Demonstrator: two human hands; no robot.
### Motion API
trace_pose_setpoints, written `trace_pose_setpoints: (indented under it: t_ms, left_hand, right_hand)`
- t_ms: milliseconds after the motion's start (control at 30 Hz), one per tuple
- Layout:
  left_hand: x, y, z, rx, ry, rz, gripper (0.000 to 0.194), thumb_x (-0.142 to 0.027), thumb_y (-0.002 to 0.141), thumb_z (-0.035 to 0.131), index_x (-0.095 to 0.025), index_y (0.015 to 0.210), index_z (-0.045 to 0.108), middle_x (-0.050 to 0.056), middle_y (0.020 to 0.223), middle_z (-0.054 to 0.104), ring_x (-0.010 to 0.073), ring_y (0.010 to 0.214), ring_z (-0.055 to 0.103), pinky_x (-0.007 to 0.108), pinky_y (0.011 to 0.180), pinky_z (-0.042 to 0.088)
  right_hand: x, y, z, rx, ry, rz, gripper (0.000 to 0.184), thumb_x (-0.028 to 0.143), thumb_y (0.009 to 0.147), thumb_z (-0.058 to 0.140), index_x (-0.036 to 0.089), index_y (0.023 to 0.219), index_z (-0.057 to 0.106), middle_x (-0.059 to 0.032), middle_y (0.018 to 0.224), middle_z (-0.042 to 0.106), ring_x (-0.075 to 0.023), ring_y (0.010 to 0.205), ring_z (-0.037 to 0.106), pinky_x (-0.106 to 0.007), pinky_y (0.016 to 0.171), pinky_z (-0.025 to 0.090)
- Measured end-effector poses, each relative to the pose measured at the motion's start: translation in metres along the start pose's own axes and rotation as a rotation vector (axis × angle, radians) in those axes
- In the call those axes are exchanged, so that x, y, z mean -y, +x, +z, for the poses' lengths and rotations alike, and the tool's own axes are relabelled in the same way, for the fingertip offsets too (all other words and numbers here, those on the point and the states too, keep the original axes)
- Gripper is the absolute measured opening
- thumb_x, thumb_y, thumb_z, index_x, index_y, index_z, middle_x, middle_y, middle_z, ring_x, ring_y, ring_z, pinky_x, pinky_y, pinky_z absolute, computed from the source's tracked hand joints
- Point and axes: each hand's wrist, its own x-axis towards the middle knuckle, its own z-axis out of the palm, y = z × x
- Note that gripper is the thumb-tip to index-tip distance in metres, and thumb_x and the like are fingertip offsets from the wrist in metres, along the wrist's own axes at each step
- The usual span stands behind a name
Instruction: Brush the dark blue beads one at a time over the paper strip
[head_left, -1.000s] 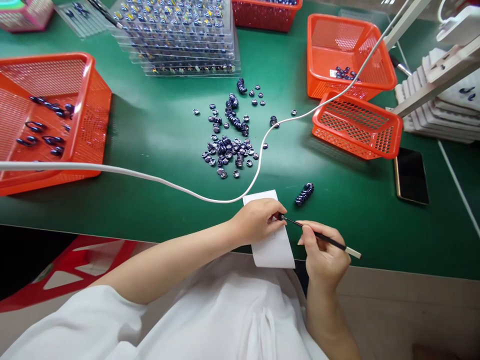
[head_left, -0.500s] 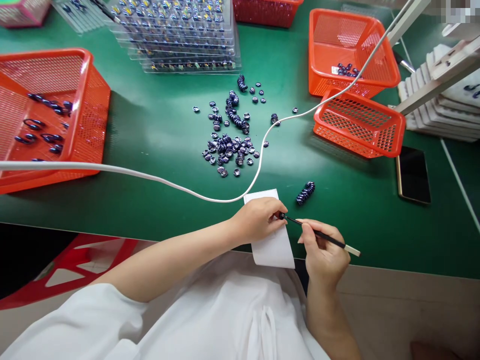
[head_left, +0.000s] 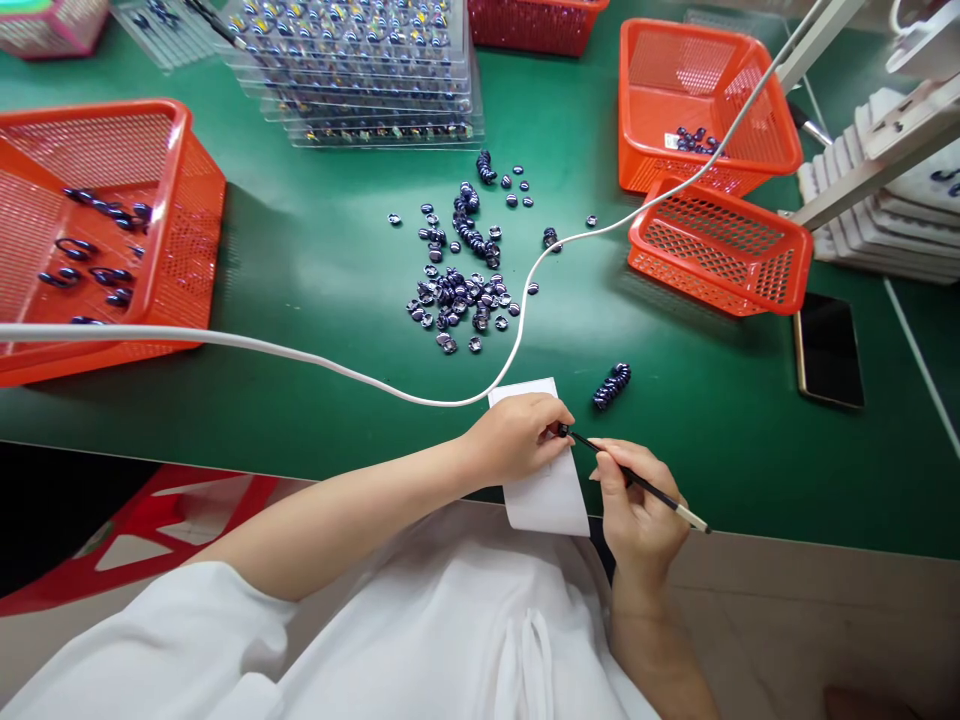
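Observation:
My left hand [head_left: 517, 438] is closed, with a small dark bead-like piece [head_left: 563, 430] pinched between thumb and fingertips. Beneath it lies a white paper strip [head_left: 546, 495] that hangs over the table's front edge. In my right hand [head_left: 637, 500] is a slim paintbrush-like tool [head_left: 660, 494], black with a cream end, held like a pen. Its thin tip meets the dark piece or sits right beside it; which of the two I cannot tell. A curved stack of dark glossy pieces [head_left: 612, 387] lies just beyond my hands, and a loose pile of similar pieces [head_left: 454, 293] farther off.
A white cable [head_left: 375, 383] crosses in front of my hands. Orange baskets stand at the left [head_left: 202, 230] and right [head_left: 634, 110], with a smaller one [head_left: 720, 285] near a phone [head_left: 829, 350]. Stacked clear trays [head_left: 360, 75] sit at the back of the green table [head_left: 322, 260].
My right hand has shifted slightly left and toward me, and the tool's rear end has swung down and left, steepening its angle. The left hand stays in place.

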Motion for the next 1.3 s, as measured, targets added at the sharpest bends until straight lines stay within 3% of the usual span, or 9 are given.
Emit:
trace_pose_setpoints:
  t_ms: [300,467,667,800,1300]
  left_hand:
    - [-0.0023,0.0016,-0.0029,0.032,-0.023,-0.041,0.012,-0.019,0.084,0.071,-0.017,0.095,0.067,0.001,0.078,0.07,0.0143,0.07,0.065,0.024,0.065,0.049]
    - [-0.0031,0.0016,-0.0024,0.04,-0.02,-0.055,0.012,-0.018,0.084,0.071,-0.016,0.096,0.067,0.002,0.079,0.07,0.0146,0.071,0.065,0.024,0.066,0.049]
    - [-0.0028,0.0015,-0.0024,0.022,-0.023,-0.045,0.012,-0.017,0.083,0.071,-0.015,0.095,0.068,0.001,0.078,0.07,0.0142,0.07,0.065,0.024,0.064,0.049]
    - [-0.0034,0.0015,-0.0026,0.026,-0.015,-0.05,0.011,-0.018,0.084,0.07,-0.016,0.095,0.068,0.001,0.077,0.07,0.0146,0.07,0.065,0.024,0.065,0.05]
    - [-0.0043,0.0007,-0.0035,0.047,-0.037,-0.053,0.012,-0.018,0.083,0.071,-0.016,0.095,0.067,0.001,0.077,0.07,0.0149,0.07,0.065,0.024,0.064,0.049]
  right_hand:
    - [0.0013,0.0001,-0.0011,-0.02,0.023,0.002,0.014,0.018,0.09,0.067,0.025,0.103,0.067,-0.0056,0.103,0.076,-0.0189,0.081,0.074,-0.032,0.056,0.061]
    - [0.0034,-0.0002,-0.0005,-0.055,0.066,0.044,0.013,0.018,0.09,0.068,0.024,0.101,0.068,-0.0052,0.101,0.077,-0.0163,0.071,0.072,-0.031,0.056,0.06]
    - [0.0043,-0.0002,0.0009,-0.033,-0.068,0.089,0.008,0.023,0.089,0.07,0.022,0.097,0.072,-0.0044,0.097,0.077,-0.0132,0.062,0.069,-0.029,0.059,0.06]
    - [0.0037,0.0007,0.0023,-0.044,-0.121,0.09,0.009,0.023,0.088,0.071,0.022,0.097,0.072,-0.0043,0.095,0.077,-0.0151,0.067,0.071,-0.03,0.062,0.061]
    - [0.0073,0.0026,0.0041,-0.111,-0.007,0.164,0.007,0.025,0.088,0.072,0.02,0.093,0.071,-0.0046,0.092,0.077,-0.011,0.055,0.064,-0.027,0.052,0.056]
